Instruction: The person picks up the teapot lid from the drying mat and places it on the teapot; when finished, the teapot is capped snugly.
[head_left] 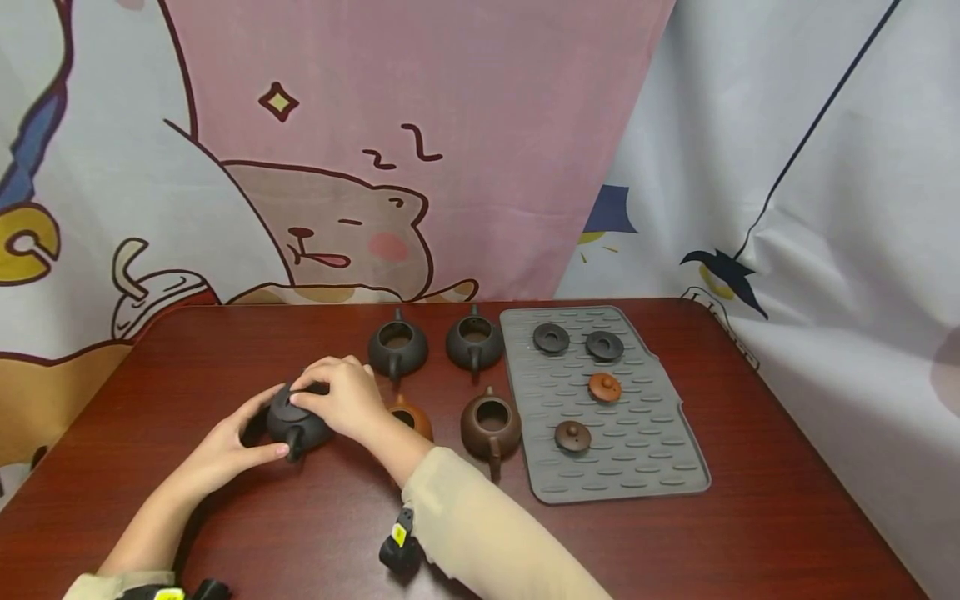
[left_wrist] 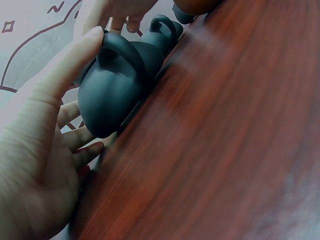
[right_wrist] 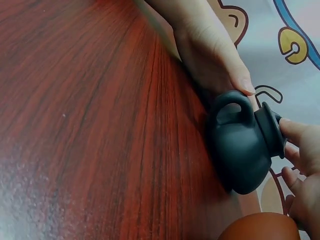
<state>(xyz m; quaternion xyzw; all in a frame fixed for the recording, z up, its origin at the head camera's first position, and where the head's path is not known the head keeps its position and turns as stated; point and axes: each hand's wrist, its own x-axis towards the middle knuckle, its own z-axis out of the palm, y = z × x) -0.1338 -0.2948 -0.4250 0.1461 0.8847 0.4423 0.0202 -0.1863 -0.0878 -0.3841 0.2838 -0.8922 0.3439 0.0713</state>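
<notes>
A black teapot (head_left: 288,422) stands on the table at the left, its loop handle (right_wrist: 233,99) turned toward me. My left hand (head_left: 231,448) holds it from the left, with the thumb at the handle and the fingers around the far side. From above, my right hand (head_left: 349,400) grips the black lid (right_wrist: 270,131) at the pot's mouth. Whether the lid is fully seated I cannot tell. Under my right wrist an orange teapot (head_left: 411,414) is partly hidden.
Two black lidless teapots, one left (head_left: 397,350) and one right (head_left: 475,343), stand behind. A brown lidless teapot (head_left: 491,425) is nearer. On the grey mat (head_left: 630,454) lie two black lids (head_left: 551,338), an orange lid (head_left: 604,387) and a brown lid (head_left: 573,437).
</notes>
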